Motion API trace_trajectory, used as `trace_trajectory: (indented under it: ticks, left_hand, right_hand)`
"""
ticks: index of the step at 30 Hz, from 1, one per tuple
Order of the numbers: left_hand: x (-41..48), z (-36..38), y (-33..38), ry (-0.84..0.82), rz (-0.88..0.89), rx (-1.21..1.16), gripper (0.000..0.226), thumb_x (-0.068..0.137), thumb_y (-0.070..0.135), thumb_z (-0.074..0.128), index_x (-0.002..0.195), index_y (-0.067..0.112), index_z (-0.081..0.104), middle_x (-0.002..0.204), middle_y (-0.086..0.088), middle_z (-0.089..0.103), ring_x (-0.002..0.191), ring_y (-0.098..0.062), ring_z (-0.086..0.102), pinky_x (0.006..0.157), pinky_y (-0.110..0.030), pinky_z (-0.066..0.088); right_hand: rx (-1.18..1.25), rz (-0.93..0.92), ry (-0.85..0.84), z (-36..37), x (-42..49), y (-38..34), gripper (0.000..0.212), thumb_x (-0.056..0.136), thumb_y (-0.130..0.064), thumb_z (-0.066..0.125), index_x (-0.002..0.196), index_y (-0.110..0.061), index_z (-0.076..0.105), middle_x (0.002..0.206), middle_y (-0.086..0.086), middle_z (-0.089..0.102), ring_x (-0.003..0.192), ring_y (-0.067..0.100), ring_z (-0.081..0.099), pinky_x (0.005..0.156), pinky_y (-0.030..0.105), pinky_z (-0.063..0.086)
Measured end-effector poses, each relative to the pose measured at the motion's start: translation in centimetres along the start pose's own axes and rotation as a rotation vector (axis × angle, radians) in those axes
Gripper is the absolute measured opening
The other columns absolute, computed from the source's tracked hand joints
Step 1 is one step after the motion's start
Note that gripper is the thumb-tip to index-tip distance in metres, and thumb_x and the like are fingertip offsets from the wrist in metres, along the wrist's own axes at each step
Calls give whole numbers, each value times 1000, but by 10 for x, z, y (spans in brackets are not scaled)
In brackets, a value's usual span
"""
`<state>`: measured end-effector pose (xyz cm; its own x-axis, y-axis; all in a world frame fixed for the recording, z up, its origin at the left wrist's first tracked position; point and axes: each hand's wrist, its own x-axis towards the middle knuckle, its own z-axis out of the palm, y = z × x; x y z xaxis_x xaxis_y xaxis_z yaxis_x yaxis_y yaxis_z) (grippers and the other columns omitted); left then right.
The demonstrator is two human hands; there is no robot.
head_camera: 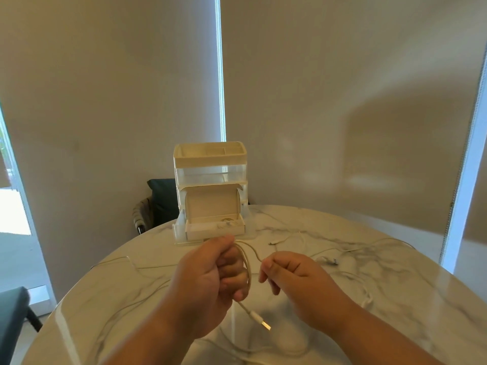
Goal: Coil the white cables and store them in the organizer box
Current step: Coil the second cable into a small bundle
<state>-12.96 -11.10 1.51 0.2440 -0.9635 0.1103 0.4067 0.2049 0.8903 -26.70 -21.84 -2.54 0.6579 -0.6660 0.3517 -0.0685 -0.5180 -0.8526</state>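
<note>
My left hand (210,280) grips a white cable (247,270) wound in loops around its curled fingers, above the table. The cable's USB plug (261,321) dangles below that hand. My right hand (292,275) pinches the same cable's free strand just to the right, fingers curled. A small white box (214,227) with its lid up sits at the foot of the white organizer (210,164), holding a coiled cable. Other white cables (329,259) lie loose on the marble table (395,299), right and left of my hands.
The organizer stands at the table's far edge, in front of drawn blinds. A dark chair (160,201) is behind it and another chair (13,320) at the lower left. The round table's edge curves near both sides.
</note>
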Motion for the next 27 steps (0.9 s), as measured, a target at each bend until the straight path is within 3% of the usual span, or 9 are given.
trace_trajectory:
  ticks: [5, 8, 11, 14, 18, 22, 24, 27]
  left_hand:
    - [7, -6, 2, -38, 25, -295, 39, 91, 28, 48, 55, 16, 42, 52, 2, 27, 42, -11, 33, 46, -28, 43]
    - [11, -10, 7, -21, 54, -390, 34, 94, 30, 47, 63, 16, 47, 56, 4, 28, 44, -9, 33, 47, -26, 46]
    - [14, -13, 6, 18, 50, -423, 33, 97, 31, 46, 67, 15, 50, 56, 5, 27, 43, -8, 31, 47, -25, 44]
    - [14, -14, 5, 62, 73, -464, 33, 100, 29, 41, 72, 14, 51, 59, 5, 29, 46, -9, 32, 52, -26, 45]
    - [15, -15, 8, 86, 116, -457, 18, 97, 14, 38, 90, 8, 54, 65, 0, 40, 54, -11, 43, 72, -32, 45]
    - [18, -19, 6, 135, 124, -341, 26, 103, 14, 41, 116, 1, 59, 79, -9, 65, 74, -18, 69, 83, -36, 57]
    - [18, -18, 4, 185, 144, -299, 29, 103, 15, 41, 119, 1, 60, 94, -13, 73, 91, -24, 74, 86, -38, 56]
    - [22, -19, 2, 249, 161, -309, 28, 103, 12, 41, 120, 0, 60, 106, -17, 74, 99, -27, 73, 89, -39, 52]
  right_hand:
    - [8, 38, -112, 4, -2, -4, 35, 91, -47, 55, 76, -20, 71, 70, 1, 65, 71, 9, 57, 75, 33, 44]
    - [-13, 40, -157, 7, -4, -6, 25, 89, -42, 59, 82, -23, 74, 72, 6, 66, 68, 9, 57, 72, 29, 47]
    - [28, 70, -170, 10, -6, -7, 19, 97, -24, 60, 87, -21, 76, 55, -14, 55, 56, -3, 47, 61, 15, 38]
    - [-36, 62, -183, 12, -8, -9, 18, 97, -24, 60, 94, -27, 78, 63, -27, 62, 64, -12, 55, 64, 5, 36]
    - [-39, 116, -252, 16, -10, -10, 20, 97, -28, 60, 103, -41, 74, 60, -22, 59, 59, -5, 51, 67, 18, 42]
    - [1, 181, -224, 14, -11, -12, 19, 95, -25, 64, 101, -38, 76, 66, -13, 61, 65, 2, 56, 69, 19, 48]
    - [10, 203, -235, 13, -11, -12, 20, 95, -25, 64, 101, -39, 76, 68, -10, 64, 68, 4, 58, 73, 21, 49]
    - [5, 241, -259, 15, -10, -14, 18, 94, -26, 63, 102, -36, 75, 70, -7, 66, 70, 9, 58, 74, 26, 51]
